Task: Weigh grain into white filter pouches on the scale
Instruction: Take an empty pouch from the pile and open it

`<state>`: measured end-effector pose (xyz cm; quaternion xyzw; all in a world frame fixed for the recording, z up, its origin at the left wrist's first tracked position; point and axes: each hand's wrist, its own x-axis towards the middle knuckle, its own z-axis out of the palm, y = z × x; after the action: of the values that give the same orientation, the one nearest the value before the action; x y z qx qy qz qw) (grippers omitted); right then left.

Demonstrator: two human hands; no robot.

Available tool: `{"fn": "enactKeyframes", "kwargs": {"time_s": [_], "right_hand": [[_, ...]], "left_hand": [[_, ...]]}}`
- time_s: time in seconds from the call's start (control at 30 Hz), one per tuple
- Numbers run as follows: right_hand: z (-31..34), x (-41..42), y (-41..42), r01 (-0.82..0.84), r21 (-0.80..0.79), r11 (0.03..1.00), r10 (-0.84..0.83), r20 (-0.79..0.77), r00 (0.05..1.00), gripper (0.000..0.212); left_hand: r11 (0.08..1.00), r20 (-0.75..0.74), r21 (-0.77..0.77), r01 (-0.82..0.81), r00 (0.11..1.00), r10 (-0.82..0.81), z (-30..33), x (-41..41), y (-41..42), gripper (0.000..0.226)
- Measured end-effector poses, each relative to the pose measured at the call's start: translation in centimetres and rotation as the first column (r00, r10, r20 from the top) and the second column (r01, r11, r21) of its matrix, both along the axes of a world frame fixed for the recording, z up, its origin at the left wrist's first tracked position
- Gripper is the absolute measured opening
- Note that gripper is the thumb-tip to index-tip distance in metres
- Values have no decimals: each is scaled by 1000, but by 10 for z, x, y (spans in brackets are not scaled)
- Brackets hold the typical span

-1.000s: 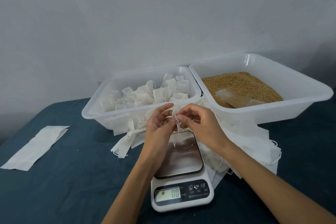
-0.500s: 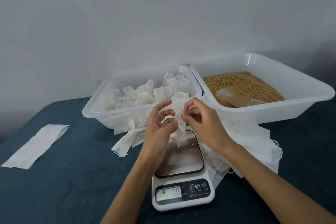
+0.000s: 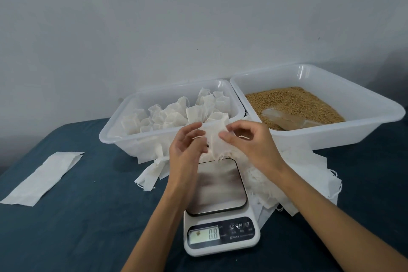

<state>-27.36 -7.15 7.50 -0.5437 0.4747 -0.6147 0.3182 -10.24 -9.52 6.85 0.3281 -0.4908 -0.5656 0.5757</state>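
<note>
A white filter pouch (image 3: 214, 142) hangs over the far edge of the scale (image 3: 217, 196), its mouth spread between both hands. My left hand (image 3: 186, 150) pinches its left edge and my right hand (image 3: 249, 142) pinches its right edge. The pouch's drawstring trails down to the steel platter. The scale's display (image 3: 204, 234) shows a low reading. Brown grain (image 3: 293, 104) fills the right white tub (image 3: 375, 104), with a clear scoop (image 3: 287, 119) lying in it.
The left white tub (image 3: 114, 132) holds several filled pouches (image 3: 176, 112). Loose flat pouches (image 3: 293, 174) are heaped under and right of the scale. A flat white wrapper (image 3: 43, 178) lies at the left on the dark blue cloth. A grey wall stands behind.
The pouch was bunched between my fingertips a second ago; now its mouth is pulled wider apart. Both hands moved slightly apart, and the scale's reading changed.
</note>
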Motion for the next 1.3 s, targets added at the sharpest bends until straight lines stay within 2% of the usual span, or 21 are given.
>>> {"fn": "enactKeyframes", "kwargs": {"time_s": [0.07,0.1,0.17,0.23,0.33,0.4,0.53,0.67,0.77,0.87,1.03,1.17,1.3], "right_hand": [[1,-3,-1,-59,11,998,57,111,992,14],[0,-4,-1,-94,16,995,90,163,983,15],[-1,-5,-2,-135,13,991,129,225,966,18],[-1,-4,-3,-98,-8,995,97,200,975,16],[-5,-5,-5,125,-86,988,-128,-30,991,7],[-7,-5,-5,161,-131,978,-176,-107,979,6],[-7,-3,-3,51,-99,994,-53,-21,998,6],[-7,-5,-3,55,-60,997,-53,38,998,16],[-5,-5,-3,48,-79,996,-41,83,996,16],[-3,-5,-3,-11,-75,997,21,134,991,10],[-5,-5,-4,-31,-61,998,34,51,998,12],[-3,-6,-4,11,-27,1000,-7,124,992,16],[-1,-6,-3,-66,19,998,61,210,976,24]], "left_hand": [[989,131,-72,-128,982,137,-4,1,-2,33],[992,142,-58,-114,982,122,-6,0,-2,36],[998,85,60,4,996,-9,-5,-1,-1,45],[993,31,88,73,997,-76,-4,-2,1,44],[997,107,-52,-61,992,66,-4,0,2,37],[985,142,-117,-126,980,142,-4,0,3,36],[975,141,-155,-158,973,180,-4,-3,6,42],[965,108,-197,-173,975,196,-5,-2,5,50],[953,183,-256,-164,959,215,-6,-2,4,31],[955,227,-262,-139,953,201,-7,-3,4,24],[956,197,-254,-145,960,198,-5,-1,4,14],[960,191,-226,-167,959,212,-6,0,0,21],[956,235,-262,-128,953,192,-5,-1,1,32]]}}
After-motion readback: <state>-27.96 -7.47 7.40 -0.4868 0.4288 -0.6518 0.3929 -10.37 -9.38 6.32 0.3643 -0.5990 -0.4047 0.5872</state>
